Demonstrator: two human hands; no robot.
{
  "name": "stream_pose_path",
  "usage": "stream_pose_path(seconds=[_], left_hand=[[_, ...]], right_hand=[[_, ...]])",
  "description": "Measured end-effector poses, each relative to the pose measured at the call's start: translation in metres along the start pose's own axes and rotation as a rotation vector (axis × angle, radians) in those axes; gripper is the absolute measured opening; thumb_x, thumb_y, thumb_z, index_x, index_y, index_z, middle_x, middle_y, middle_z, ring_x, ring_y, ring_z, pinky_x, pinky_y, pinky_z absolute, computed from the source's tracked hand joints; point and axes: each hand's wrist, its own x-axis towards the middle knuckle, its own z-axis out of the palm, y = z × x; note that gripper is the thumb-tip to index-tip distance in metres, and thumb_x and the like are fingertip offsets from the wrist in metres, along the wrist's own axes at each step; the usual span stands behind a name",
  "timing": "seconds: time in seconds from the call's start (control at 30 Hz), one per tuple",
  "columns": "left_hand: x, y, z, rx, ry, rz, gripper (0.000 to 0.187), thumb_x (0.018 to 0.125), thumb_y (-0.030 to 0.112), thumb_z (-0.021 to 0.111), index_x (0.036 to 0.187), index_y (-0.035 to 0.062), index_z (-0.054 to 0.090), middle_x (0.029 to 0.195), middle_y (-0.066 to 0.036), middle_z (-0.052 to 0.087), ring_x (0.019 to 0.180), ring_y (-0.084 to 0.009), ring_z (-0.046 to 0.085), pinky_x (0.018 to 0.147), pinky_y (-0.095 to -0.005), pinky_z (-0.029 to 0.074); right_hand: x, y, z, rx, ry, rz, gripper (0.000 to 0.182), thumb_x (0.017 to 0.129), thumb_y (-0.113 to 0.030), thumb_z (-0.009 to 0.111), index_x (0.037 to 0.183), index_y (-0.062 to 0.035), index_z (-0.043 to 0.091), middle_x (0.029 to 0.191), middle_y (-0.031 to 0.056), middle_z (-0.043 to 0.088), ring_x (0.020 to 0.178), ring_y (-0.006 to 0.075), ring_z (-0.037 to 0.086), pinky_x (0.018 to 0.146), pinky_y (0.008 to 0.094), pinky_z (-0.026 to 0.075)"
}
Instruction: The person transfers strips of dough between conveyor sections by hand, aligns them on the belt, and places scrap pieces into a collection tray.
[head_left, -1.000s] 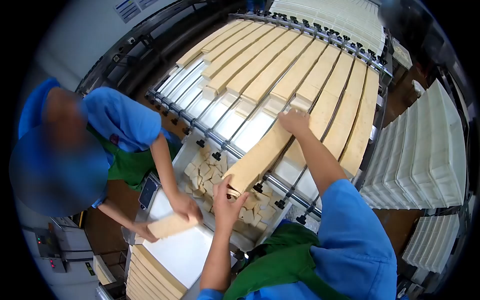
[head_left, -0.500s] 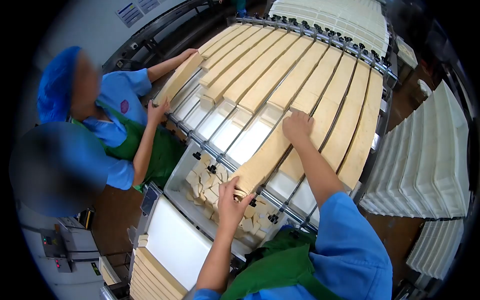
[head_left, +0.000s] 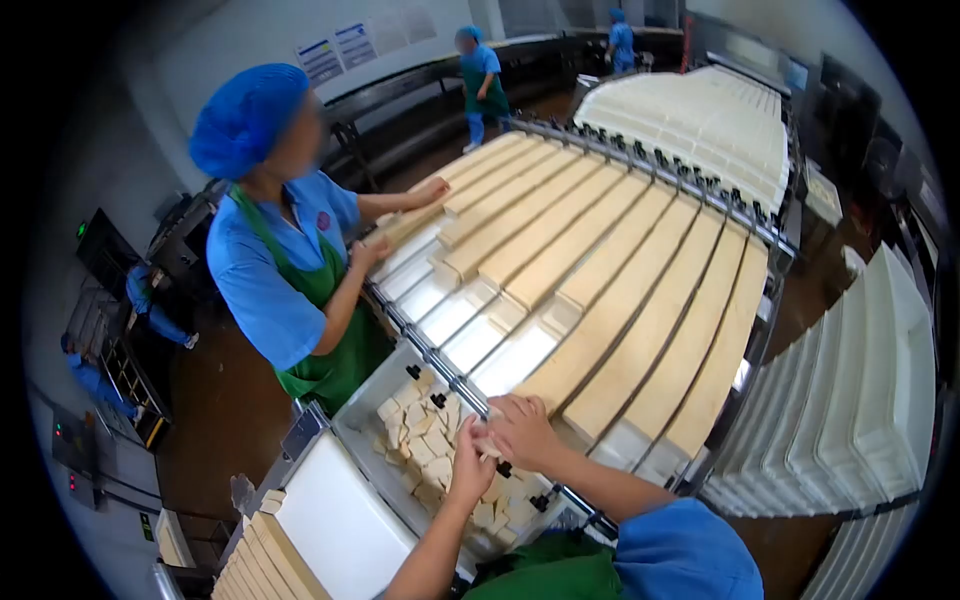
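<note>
Both hands have left the long strip: left hand and right hand now meet at the conveyor's near edge, grips closed on a small end piece over the scrap tray.

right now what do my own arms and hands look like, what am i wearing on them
Both hands are bare, no gloves: left hand, right hand. The forearms are bare too. A short blue sleeve covers the right upper arm, and a green apron shows beside it. No watch, rings or markings are visible.
</note>
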Motion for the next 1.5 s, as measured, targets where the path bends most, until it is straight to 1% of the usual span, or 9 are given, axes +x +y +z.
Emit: stream_pose_path(seconds=[0.13, 0.37, 0.47, 0.53, 0.67, 0.77, 1.1, 1.33, 1.5], left_hand=[[-0.031, 0.000, -0.028, -0.050, 0.265, -0.253, 0.069, 0.078, -0.001, 0.065, 0.138, 0.0034, 0.030, 0.117, -0.019, 0.045, 0.096, -0.0280, 0.057, 0.079, -0.0318, 0.052], [-0.118, -0.041, -0.069, 0.447, 0.495, -0.048, 0.063, 0.078, 0.004, 0.066, 0.134, 0.0032, 0.036, 0.116, -0.021, 0.050, 0.101, -0.0328, 0.057, 0.071, -0.0368, 0.052], [-0.164, -0.078, -0.070, 0.523, 0.343, -0.361, 0.052, 0.079, 0.009, 0.063, 0.128, 0.0051, 0.044, 0.116, -0.021, 0.051, 0.103, -0.0368, 0.055, 0.077, -0.0409, 0.051], [-0.193, -0.082, -0.066, 0.614, 0.094, -0.162, 0.039, 0.081, 0.012, 0.059, 0.119, 0.0052, 0.052, 0.113, -0.020, 0.055, 0.104, -0.0378, 0.054, 0.084, -0.0422, 0.048], [-0.207, -0.092, -0.048, 0.781, -0.119, -0.125, 0.028, 0.079, 0.014, 0.056, 0.106, 0.0088, 0.059, 0.100, -0.010, 0.059, 0.095, -0.0303, 0.057, 0.079, -0.0398, 0.049], [-0.202, -0.092, -0.039, 0.702, 0.167, -0.159, 0.022, 0.079, 0.010, 0.054, 0.101, 0.0084, 0.059, 0.100, -0.010, 0.056, 0.095, -0.0287, 0.054, 0.080, -0.0387, 0.047], [-0.201, -0.098, -0.033, 0.732, 0.084, -0.170, 0.025, 0.079, 0.005, 0.049, 0.103, 0.0080, 0.058, 0.099, -0.009, 0.051, 0.098, -0.0261, 0.051, 0.083, -0.0334, 0.045], [-0.204, -0.105, -0.029, 0.726, 0.061, -0.149, 0.026, 0.080, 0.007, 0.048, 0.105, 0.0081, 0.056, 0.098, -0.008, 0.052, 0.098, -0.0245, 0.055, 0.080, -0.0334, 0.049], [-0.203, -0.102, -0.029, 0.738, 0.008, -0.194, 0.026, 0.082, 0.008, 0.048, 0.107, 0.0092, 0.056, 0.101, -0.009, 0.052, 0.099, -0.0250, 0.055, 0.080, -0.0344, 0.050]], right_hand=[[-0.007, -0.002, -0.003, -0.196, -0.118, -0.014, 0.020, 0.076, -0.023, 0.061, 0.092, -0.0131, 0.069, 0.132, 0.0131, 0.049, 0.114, 0.0289, 0.047, 0.092, 0.0459, 0.033], [-0.002, -0.013, 0.006, -0.296, -0.079, 0.020, 0.021, 0.073, -0.021, 0.063, 0.092, -0.0144, 0.072, 0.134, 0.0125, 0.048, 0.112, 0.0286, 0.048, 0.091, 0.0444, 0.035], [-0.003, -0.006, 0.006, -0.278, -0.094, 0.069, 0.019, 0.076, -0.019, 0.062, 0.091, -0.0144, 0.072, 0.131, 0.0140, 0.050, 0.110, 0.0298, 0.049, 0.092, 0.0447, 0.034], [-0.011, 0.011, 0.017, -0.322, -0.121, 0.187, 0.015, 0.077, -0.021, 0.062, 0.086, -0.0143, 0.072, 0.130, 0.0168, 0.051, 0.110, 0.0310, 0.049, 0.092, 0.0452, 0.034], [0.000, 0.008, 0.022, -0.484, -0.147, 0.247, 0.013, 0.079, -0.023, 0.064, 0.086, -0.0166, 0.073, 0.132, 0.0178, 0.049, 0.114, 0.0314, 0.047, 0.093, 0.0468, 0.033], [0.009, 0.009, 0.016, -0.412, -0.187, 0.375, 0.010, 0.076, -0.020, 0.068, 0.086, -0.0190, 0.072, 0.136, 0.0135, 0.047, 0.121, 0.0301, 0.043, 0.097, 0.0487, 0.031], [-0.014, 0.042, 0.041, -0.479, -0.233, 0.229, 0.013, 0.078, -0.016, 0.066, 0.090, -0.0159, 0.071, 0.136, 0.0093, 0.047, 0.126, 0.0297, 0.040, 0.103, 0.0571, 0.024], [-0.006, 0.010, 0.064, -0.104, -0.233, -0.105, 0.026, 0.078, -0.011, 0.061, 0.103, -0.0036, 0.064, 0.132, 0.0186, 0.048, 0.120, 0.0359, 0.043, 0.099, 0.0488, 0.030], [-0.004, 0.012, 0.105, -0.220, -0.333, -0.098, 0.025, 0.076, -0.016, 0.065, 0.099, -0.0051, 0.066, 0.123, 0.0172, 0.053, 0.116, 0.0348, 0.045, 0.098, 0.0469, 0.030]])
